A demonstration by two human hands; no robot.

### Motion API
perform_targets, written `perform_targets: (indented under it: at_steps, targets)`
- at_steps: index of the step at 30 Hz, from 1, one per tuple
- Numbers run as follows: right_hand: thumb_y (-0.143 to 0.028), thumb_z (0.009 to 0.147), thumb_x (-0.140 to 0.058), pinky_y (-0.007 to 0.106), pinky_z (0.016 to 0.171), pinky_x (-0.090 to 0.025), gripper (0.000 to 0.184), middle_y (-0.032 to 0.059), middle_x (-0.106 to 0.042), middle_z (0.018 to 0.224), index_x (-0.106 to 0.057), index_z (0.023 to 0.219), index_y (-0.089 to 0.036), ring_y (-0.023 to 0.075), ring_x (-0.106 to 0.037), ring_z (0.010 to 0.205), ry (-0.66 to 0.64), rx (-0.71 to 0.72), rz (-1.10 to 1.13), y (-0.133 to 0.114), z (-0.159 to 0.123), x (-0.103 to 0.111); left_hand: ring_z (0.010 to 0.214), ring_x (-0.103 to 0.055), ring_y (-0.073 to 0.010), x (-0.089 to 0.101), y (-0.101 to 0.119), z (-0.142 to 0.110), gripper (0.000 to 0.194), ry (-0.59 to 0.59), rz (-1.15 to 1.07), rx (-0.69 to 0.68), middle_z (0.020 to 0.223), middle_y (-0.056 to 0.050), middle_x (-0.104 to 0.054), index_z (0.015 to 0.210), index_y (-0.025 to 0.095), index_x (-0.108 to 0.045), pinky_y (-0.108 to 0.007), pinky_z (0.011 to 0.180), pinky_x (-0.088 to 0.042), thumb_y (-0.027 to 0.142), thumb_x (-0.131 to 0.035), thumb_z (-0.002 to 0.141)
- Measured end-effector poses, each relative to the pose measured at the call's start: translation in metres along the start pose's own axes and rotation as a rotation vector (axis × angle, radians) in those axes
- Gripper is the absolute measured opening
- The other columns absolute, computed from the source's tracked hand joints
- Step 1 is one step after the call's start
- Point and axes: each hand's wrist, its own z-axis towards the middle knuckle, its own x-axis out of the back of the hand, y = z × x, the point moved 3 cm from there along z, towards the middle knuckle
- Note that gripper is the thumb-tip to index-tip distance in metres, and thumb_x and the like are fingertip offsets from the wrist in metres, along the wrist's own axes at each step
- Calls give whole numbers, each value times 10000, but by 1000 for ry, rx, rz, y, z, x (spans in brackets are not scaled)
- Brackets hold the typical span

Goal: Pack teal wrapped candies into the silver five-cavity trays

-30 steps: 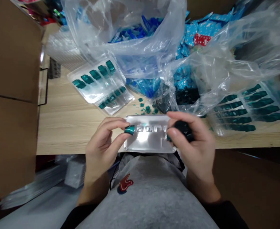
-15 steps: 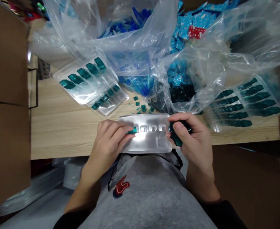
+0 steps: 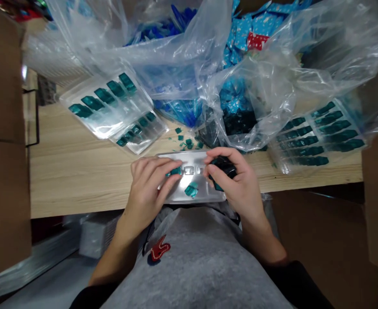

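Note:
A clear plastic blister tray (image 3: 204,195) with a row of small moulded hollows lies in front of me at the table's near edge. My left hand (image 3: 152,178) is over its left end, thumb and fingertips pinching a small glossy green plastic piece (image 3: 175,171) at the row. Another green piece (image 3: 191,189) lies loose on the tray below the row. My right hand (image 3: 235,174) is closed round a bunch of dark green plastic pieces (image 3: 222,167) above the tray's right end, hiding part of the row.
Filled blister trays with green pieces stand at left (image 3: 101,128) and right (image 3: 330,133). Behind are clear bags (image 3: 176,81) of blue pieces, blue packets (image 3: 237,90) and dark green pieces (image 3: 238,122). Green scraps (image 3: 189,143) lie beyond the tray. Cardboard (image 3: 5,171) walls the left.
My left hand has put a green piece down to the tray's left end. The right hand has moved in over the tray, and a loose green piece now lies on it. The view has shifted right.

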Motion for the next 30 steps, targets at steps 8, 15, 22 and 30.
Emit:
perform_targets:
  at_steps: [8,15,22,30]
  targets:
    - [-143,882,-651,195,605,-489,119,-65,-659,738,-686,957,-228,61,-599,620,67,151,-311,-12,-6,22,1156,-514,-295,9,17,-11,261,-179,33,-112,1252,-129,-591,1152,190,-616,-467,965,-453,287,-655,913]
    - [-210,901,-677,223,575,-463,73,-58,-661,734,-690,965,-245,79,-579,597,77,80,-308,-6,-11,27,1180,-516,-328,12,12,-28,233,-204,83,-45,1299,-147,-583,1124,226,-607,-521,943,-492,272,-664,902]
    - [-191,894,-659,230,583,-466,66,-39,-678,827,-688,938,-230,70,-561,588,29,101,-345,-11,-14,22,1009,-640,-182,16,20,-15,169,-183,-124,-3,1073,-53,-694,1073,196,-576,-343,874,-530,106,-606,934]
    - [-142,889,-626,235,631,-511,175,-26,-685,908,-684,1021,-241,84,-622,672,45,67,-282,-5,-19,24,1008,-670,-142,14,14,0,223,-8,-219,116,1051,-8,-694,1121,213,-597,-268,897,-549,152,-660,916]
